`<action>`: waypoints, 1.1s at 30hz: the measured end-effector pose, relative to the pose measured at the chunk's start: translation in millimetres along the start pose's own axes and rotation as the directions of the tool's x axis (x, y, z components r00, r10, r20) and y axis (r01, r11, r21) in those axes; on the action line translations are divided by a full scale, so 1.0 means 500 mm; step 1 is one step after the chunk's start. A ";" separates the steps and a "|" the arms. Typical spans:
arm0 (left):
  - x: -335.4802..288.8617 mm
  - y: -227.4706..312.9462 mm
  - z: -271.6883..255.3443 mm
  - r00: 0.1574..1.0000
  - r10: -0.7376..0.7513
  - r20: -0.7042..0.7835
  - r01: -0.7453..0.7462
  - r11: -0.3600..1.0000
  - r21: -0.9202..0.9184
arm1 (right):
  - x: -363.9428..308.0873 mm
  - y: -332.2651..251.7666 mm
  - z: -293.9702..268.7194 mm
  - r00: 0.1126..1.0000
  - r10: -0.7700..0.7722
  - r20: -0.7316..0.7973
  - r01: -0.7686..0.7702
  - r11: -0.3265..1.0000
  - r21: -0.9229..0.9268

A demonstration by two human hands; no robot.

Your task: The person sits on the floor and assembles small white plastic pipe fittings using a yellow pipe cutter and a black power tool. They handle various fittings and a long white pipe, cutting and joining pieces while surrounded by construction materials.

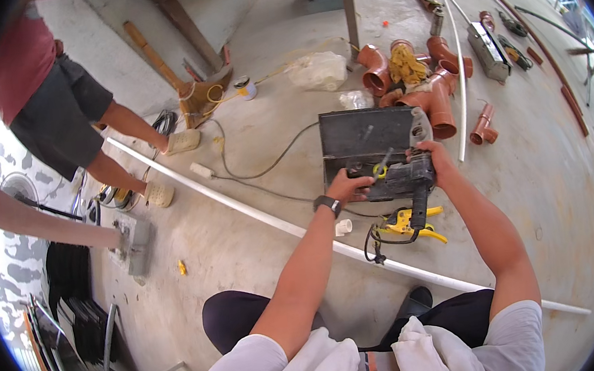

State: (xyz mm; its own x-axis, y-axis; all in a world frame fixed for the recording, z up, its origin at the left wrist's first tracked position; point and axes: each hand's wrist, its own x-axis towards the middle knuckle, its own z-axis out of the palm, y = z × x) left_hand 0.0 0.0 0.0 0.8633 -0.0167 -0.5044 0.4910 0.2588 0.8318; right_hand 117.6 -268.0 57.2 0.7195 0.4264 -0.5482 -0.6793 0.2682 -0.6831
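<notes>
My right hand (438,161) is closed around the body of a corded tool with a black handle (419,206) and a flat grey metal plate (418,125); it looks like a pipe fusion welder. The tool lies over the right side of an open black metal case (352,128). My left hand (348,185), with a dark watch on the wrist, is at the case's front left, fingers curled; what they hold is hidden. A yellow ring (380,171) shows between my hands. Just below the case lie a yellow pipe cutter (402,222) and a small white pipe fitting (343,227).
A long white pipe (242,209) crosses the floor before me. Brown-red pipe fittings (440,107) are heaped beyond the case. A grey cable (274,170) runs to it from the left. Another person (54,109) stands at left, near a grey block (131,244). A metal toolbox (489,52) sits far right.
</notes>
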 end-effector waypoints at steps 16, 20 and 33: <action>-0.009 -0.040 0.106 0.901 0.400 0.170 -0.432 0.869 0.243 | -0.022 -0.003 -0.026 0.995 -0.061 -0.078 0.057 0.997 -0.050; -0.016 -0.041 0.099 0.904 0.412 0.117 -0.428 0.860 0.279 | -0.022 0.003 -0.033 0.995 -0.073 -0.065 0.069 0.995 -0.069; -0.009 -0.049 0.138 0.910 0.416 0.010 -0.398 0.863 0.311 | -0.026 0.026 0.002 0.976 -0.174 -0.134 0.169 0.985 -0.045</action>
State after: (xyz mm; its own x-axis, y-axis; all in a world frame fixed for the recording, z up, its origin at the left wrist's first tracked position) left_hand -7.8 -73.0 -2.1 0.9904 0.0825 -0.1108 0.1167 -0.0705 0.9907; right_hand 99.4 -269.3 56.2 0.8392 0.2535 -0.4810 -0.5408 0.2969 -0.7870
